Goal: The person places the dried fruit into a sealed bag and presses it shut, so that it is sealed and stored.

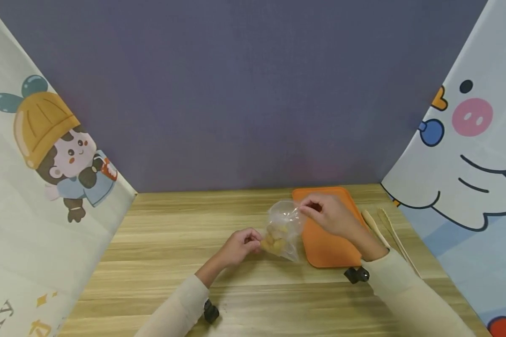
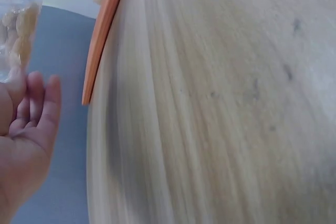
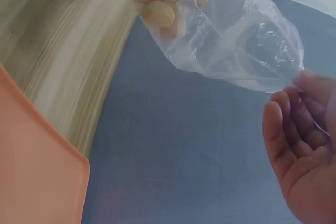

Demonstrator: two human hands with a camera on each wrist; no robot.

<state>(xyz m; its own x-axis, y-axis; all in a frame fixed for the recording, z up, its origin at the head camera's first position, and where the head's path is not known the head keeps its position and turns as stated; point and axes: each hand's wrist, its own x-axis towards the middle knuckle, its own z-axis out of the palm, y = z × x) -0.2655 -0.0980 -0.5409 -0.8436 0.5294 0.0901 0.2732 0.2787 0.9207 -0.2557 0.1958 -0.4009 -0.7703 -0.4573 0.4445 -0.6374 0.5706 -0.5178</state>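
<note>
A clear plastic bag (image 1: 284, 220) hangs between my two hands above the table, with several small yellowish-brown round pieces (image 3: 160, 14) gathered at one end; what kind they are I cannot tell. My left hand (image 1: 238, 245) pinches the filled lower end between thumb and fingertips. At the other end of the bag, my right hand (image 1: 331, 215) pinches the plastic edge. In the left wrist view, the left hand (image 2: 29, 124) sits just below the pieces. The right wrist view shows the right hand (image 3: 307, 145) with its thumb and index finger at the bag's gathered tip.
An orange tray (image 1: 329, 243) lies on the wooden table (image 1: 160, 262), partly under my right forearm. Wooden tongs (image 1: 398, 238) lie to the tray's right. A dark grey panel (image 1: 253, 93) stands at the back, with printed cloths on both sides.
</note>
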